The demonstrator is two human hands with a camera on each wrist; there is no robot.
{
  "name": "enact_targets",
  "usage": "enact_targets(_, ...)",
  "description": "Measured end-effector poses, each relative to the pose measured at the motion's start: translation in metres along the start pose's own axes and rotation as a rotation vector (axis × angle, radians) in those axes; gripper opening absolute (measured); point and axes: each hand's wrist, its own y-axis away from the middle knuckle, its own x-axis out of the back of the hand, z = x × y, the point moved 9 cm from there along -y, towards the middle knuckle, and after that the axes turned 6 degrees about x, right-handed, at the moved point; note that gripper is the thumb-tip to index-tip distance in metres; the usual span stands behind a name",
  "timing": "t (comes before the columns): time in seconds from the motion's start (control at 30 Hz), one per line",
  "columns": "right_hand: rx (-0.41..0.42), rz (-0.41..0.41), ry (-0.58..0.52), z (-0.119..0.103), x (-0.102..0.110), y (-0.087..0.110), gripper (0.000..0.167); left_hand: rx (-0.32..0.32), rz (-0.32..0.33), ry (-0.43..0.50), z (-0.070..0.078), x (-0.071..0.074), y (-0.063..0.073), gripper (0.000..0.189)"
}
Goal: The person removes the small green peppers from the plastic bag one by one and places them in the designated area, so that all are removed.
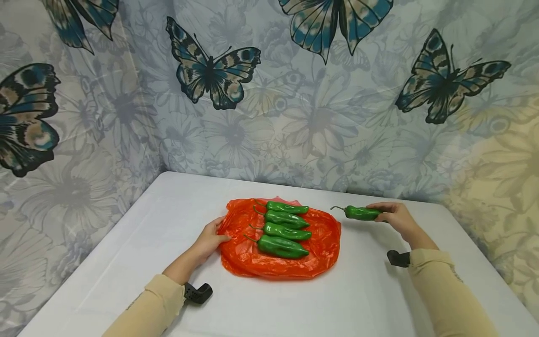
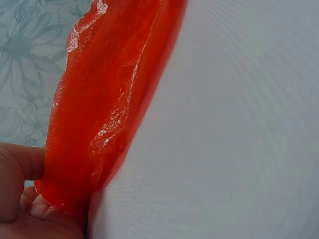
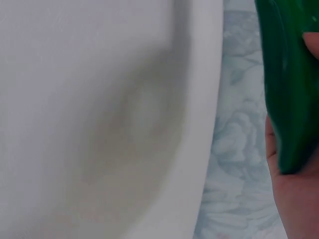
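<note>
A red plastic bag (image 1: 324,252) lies spread on the table, with several long green peppers (image 1: 283,246) in a stacked row on it, stems to the left. At the bag's left edge, my left hand (image 1: 210,238) pinches the plastic; the left wrist view has the red plastic (image 2: 94,114) between thumb and fingers (image 2: 42,211). To the right of the bag, my right hand (image 1: 397,219) holds another green pepper (image 1: 360,213) by its tip end, stem pointing left. The right wrist view shows this pepper (image 3: 286,94) up close above the table, its stem out of frame.
The white table (image 1: 189,201) ends at the back against a hanging cloth (image 1: 320,117) printed with flowers and butterflies. A black wrist mount (image 1: 199,293) sits at the left cuff, and another black mount (image 1: 397,258) at the right cuff.
</note>
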Motion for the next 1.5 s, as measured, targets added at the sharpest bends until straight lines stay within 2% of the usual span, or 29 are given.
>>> enact_targets(0.13,-0.016,-0.027,0.066,0.007,-0.002,-0.001,0.049,-0.001,0.004,-0.001,0.0,0.0,0.001,0.066)
enact_targets(0.3,-0.039,-0.031,0.098,0.015,0.0,-0.005,0.051,0.0,0.014,-0.004,-0.001,0.002,0.003,0.066)
enact_targets(0.6,-0.107,-0.007,0.068,0.033,0.005,-0.011,0.053,-0.003,0.014,-0.006,0.0,0.001,0.003,0.065)
enact_targets(0.87,-0.118,0.015,0.043,0.039,0.004,-0.018,0.053,-0.001,0.023,0.013,-0.002,0.002,0.002,0.066)
enact_targets(1.07,-0.141,0.018,0.057,0.046,0.003,-0.014,0.053,-0.014,0.012,0.002,0.0,-0.001,0.002,0.064)
enact_targets(1.27,-0.136,0.038,0.074,0.049,0.003,-0.013,0.054,-0.007,0.035,0.001,-0.002,0.0,0.002,0.066)
enact_targets(1.5,-0.155,0.061,0.05,0.052,0.003,-0.014,0.056,0.0,0.037,-0.014,-0.001,0.001,0.002,0.066)
